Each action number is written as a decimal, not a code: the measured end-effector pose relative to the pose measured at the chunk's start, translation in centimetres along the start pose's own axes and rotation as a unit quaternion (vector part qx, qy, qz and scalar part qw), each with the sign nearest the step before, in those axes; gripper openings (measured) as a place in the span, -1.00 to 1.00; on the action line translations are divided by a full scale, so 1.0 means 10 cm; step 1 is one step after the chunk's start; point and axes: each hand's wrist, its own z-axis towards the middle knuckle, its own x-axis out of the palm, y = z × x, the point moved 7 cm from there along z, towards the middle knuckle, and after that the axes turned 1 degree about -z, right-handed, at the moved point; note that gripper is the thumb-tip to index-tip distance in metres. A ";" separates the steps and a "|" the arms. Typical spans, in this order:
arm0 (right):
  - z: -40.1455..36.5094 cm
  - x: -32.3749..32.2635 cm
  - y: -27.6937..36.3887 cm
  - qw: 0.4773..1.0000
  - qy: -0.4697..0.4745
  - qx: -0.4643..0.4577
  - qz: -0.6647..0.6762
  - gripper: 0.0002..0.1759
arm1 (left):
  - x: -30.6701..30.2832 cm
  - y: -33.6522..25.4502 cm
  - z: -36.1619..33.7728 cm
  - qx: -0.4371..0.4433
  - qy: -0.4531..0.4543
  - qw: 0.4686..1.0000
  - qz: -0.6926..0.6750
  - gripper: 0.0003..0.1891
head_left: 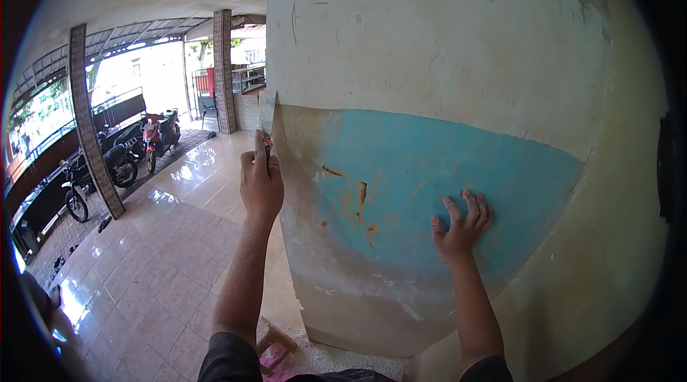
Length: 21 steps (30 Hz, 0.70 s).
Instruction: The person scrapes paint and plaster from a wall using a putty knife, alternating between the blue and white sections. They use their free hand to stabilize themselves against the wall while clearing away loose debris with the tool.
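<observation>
My left hand point(262, 185) is wrapped round the handle of a scraper point(267, 111), its flat blade pointing up along the left edge of a large panel point(429, 45). The panel is cream above and turquoise below, with scratches and worn patches. Brown gouges point(362, 196) break the surface of the turquoise area point(401, 146) between my hands. On the right part of that area rests my right hand point(464, 228), fingers spread and holding nothing. Pale dust speckles my left forearm.
Glossy tiled floor point(164, 253) stretches out left of the panel. Beyond it stand patterned pillars point(224, 70), a red motorcycle point(152, 135) and darker motorcycles point(122, 160). A pink item point(272, 355) lies low by the panel's foot. A yellowish wall point(615, 239) is at the right.
</observation>
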 end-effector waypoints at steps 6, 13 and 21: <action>0.03 -0.11 0.01 1.000 0.019 -0.010 0.013 -0.58 | -0.16 -0.23 0.50 0.014 0.009 0.999 0.033 -0.36; 0.44 -0.39 -0.28 0.996 0.021 -0.071 0.044 -0.57 | -0.39 -0.52 1.18 0.054 -0.004 0.995 0.089 -0.37; 1.31 -0.67 -1.05 0.995 -0.017 -0.087 -0.035 -0.49 | -0.22 -0.91 0.60 0.136 0.031 0.989 0.041 -0.28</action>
